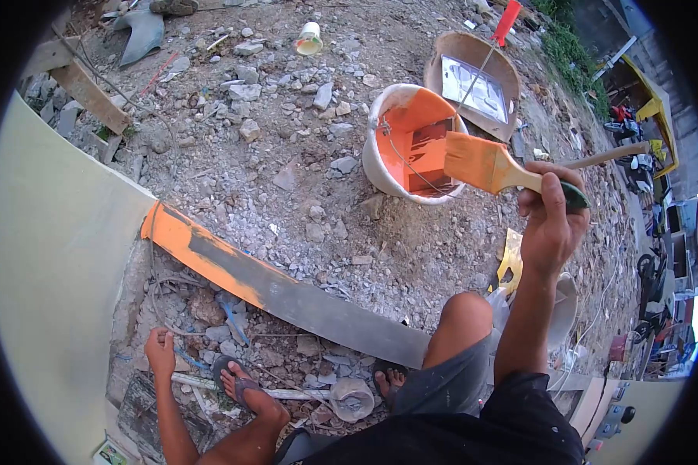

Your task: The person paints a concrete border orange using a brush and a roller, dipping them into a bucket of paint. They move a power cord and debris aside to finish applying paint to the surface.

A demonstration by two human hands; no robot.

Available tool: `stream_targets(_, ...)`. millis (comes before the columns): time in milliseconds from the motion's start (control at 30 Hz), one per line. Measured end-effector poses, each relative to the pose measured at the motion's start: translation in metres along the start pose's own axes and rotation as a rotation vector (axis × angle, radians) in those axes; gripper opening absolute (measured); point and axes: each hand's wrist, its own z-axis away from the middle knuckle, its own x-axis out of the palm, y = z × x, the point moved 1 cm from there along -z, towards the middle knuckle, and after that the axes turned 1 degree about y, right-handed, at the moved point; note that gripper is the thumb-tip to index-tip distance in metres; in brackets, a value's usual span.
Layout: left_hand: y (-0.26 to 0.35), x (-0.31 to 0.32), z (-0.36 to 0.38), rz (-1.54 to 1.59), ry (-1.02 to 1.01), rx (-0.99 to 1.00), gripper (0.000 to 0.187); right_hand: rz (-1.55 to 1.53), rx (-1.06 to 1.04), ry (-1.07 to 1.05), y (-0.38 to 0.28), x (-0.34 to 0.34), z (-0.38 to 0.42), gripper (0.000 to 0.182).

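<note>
My right hand (552, 213) is closed round the handle of a wide paintbrush (481, 161), its bristles coated orange and pointing left at the near right rim of a white bucket (372, 159). Orange paint (411, 124) coats the inside of the bucket, and a wire handle hangs across it. Below lies a long grey board (341, 322), painted orange at its left end and along part of its edges. My left hand (160, 349) is low at the left, near a thin cord, with its fingers curled; what they hold, if anything, is too small to tell.
Stones and rubble (248, 130) cover the ground. Behind the bucket a curved tray (506, 74) holds a roller with a red handle (506, 22). A pale wall (62, 256) stands at the left. A pipe (287, 394) lies by my feet, and a small cup (309, 39) is farther off.
</note>
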Motion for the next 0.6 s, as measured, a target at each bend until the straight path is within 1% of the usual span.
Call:
stream_targets(67,0.03,-0.009,0.015,0.003,-0.011,0.014,0.013,-0.116,-0.013,0.168,0.025,-0.011,-0.006,0.019)
stream_targets(100,0.046,-0.021,0.024,-0.003,-0.029,0.05,0.014,-0.113,-0.028,0.205,0.04,-0.014,-0.009,0.023)
stream_targets(133,0.073,-0.031,0.028,-0.01,-0.052,0.087,0.015,-0.205,-0.001,0.244,0.056,-0.015,-0.01,0.025)
stream_targets(200,0.105,-0.052,0.034,0.027,-0.113,0.09,0.019,-0.276,0.076,0.319,0.082,-0.017,-0.007,0.025)
stream_targets(233,0.13,-0.065,0.037,-0.005,-0.101,0.087,0.019,-0.279,0.083,0.33,0.09,-0.015,-0.002,0.024)
stream_targets(300,0.199,-0.095,0.063,-0.059,-0.171,0.124,0.024,-0.332,0.142,0.335,0.103,-0.016,0.008,0.023)
stream_targets(333,0.227,-0.108,0.079,-0.077,-0.172,0.12,0.024,-0.376,0.175,0.33,0.109,-0.018,0.013,0.022)
stream_targets(400,0.283,-0.129,0.106,-0.249,-0.323,0.164,0.03,-0.43,0.192,0.339,0.116,-0.024,0.018,0.022)
stream_targets(433,0.309,-0.135,0.123,-0.264,-0.323,0.16,0.03,-0.467,0.21,0.332,0.119,-0.026,0.019,0.022)
stream_targets(500,0.351,-0.134,0.159,-0.645,-0.328,0.491,0.032,-0.527,0.251,0.331,0.125,-0.03,0.019,0.021)
stream_targets(533,0.361,-0.126,0.172,-0.655,-0.336,0.491,0.032,-0.527,0.262,0.339,0.126,-0.033,0.019,0.021)
stream_targets(600,0.375,-0.11,0.197,-0.489,-0.605,0.447,0.036,-0.564,0.259,0.357,0.129,-0.036,0.017,0.02)
